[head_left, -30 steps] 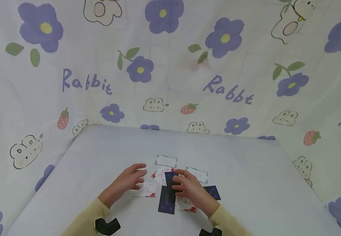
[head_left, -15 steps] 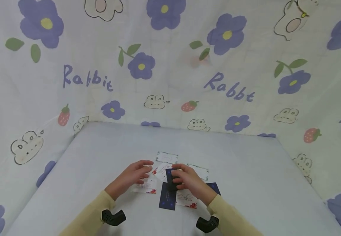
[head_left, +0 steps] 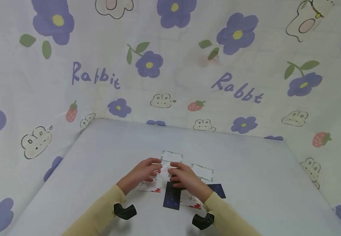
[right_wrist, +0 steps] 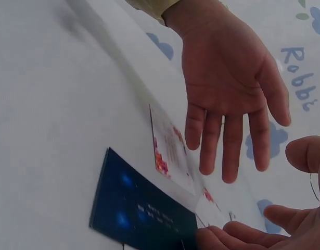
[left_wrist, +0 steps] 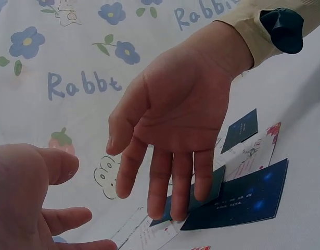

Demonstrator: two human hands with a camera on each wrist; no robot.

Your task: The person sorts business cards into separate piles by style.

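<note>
My left hand (head_left: 144,171) hovers over the left side of a loose group of small cards, fingers loosely bent and holding nothing. Facing it, my right hand (head_left: 188,178) hangs above the middle of the group, also with nothing in its grasp. A dark blue card (head_left: 171,196) with pale print lies just below the right hand's fingers; another dark card is partly hidden behind those fingers in the left wrist view. White cards with red flowers lie under the left hand (head_left: 151,187) and below the right wrist (head_left: 191,200). Whether fingertips touch any card cannot be told.
Two white cards with green leafy borders lie farther back, one behind the hands (head_left: 171,156) and one to the right (head_left: 203,172). A dark card (head_left: 219,190) sits at the right. The white table (head_left: 256,183) meets a patterned curtain (head_left: 182,78) behind and on both sides.
The left hand has moved right, closing the gap between the two hands. The right hand has shifted slightly leftward over the cards. No card has visibly been lifted.
</note>
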